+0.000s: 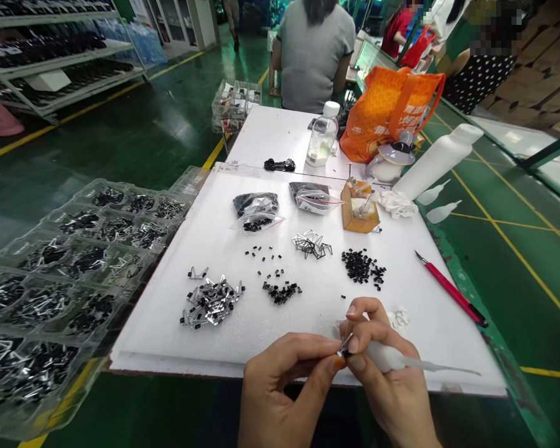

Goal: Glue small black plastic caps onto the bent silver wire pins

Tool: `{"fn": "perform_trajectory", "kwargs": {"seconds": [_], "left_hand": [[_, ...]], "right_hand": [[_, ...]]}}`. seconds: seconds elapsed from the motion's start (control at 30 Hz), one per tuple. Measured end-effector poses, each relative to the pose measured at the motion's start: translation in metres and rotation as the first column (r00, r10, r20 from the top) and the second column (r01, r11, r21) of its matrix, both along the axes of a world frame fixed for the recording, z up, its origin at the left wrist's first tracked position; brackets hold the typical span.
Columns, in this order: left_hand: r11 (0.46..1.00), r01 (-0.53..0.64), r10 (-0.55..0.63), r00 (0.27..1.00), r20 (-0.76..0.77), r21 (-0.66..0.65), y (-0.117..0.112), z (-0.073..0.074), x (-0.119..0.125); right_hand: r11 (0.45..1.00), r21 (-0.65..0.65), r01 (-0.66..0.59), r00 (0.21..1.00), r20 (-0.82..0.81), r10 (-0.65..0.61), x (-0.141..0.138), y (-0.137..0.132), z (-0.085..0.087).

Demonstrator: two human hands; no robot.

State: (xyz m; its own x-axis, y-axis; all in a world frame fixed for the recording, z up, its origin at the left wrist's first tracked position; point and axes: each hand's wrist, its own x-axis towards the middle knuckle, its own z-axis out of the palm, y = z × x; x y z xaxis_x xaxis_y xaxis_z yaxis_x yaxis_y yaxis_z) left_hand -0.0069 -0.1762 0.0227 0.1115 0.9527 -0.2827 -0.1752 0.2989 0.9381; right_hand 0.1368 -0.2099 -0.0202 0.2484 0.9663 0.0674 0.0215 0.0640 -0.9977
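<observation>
My left hand (pixel 282 389) pinches a small black component with a bright metal wire (pixel 343 352) between thumb and forefinger. My right hand (pixel 378 354) grips a white squeeze applicator (pixel 392 358), whose thin nozzle points right, and its fingertips sit beside the component. Both hands are at the front edge of a white foam board (pixel 270 336). On the board lie a heap of wired black components (pixel 210 303), loose black pieces (pixel 358 266), bent wire frames (pixel 310 244), and several plastic bags of black parts (pixel 313 198).
Stacked plastic trays of sorted parts (pixel 74 261) stand left of the board. A red craft knife (pixel 450 292), a cardboard box (pixel 359 210) and a white bottle (pixel 438 162) are on or beside it. A seated co-worker (pixel 312 62) and an orange bag (pixel 387 112) are beyond.
</observation>
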Motion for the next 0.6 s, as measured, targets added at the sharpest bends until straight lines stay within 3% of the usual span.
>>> {"fn": "perform_trajectory", "kwargs": {"seconds": [0.6], "left_hand": [[0.999,-0.008,0.007,1.0,0.014,0.041,-0.0019,0.0006,0.0039]], "right_hand": [[0.998,0.058,0.026,0.999,0.02,-0.027,-0.0006,0.0019,-0.0018]]}}
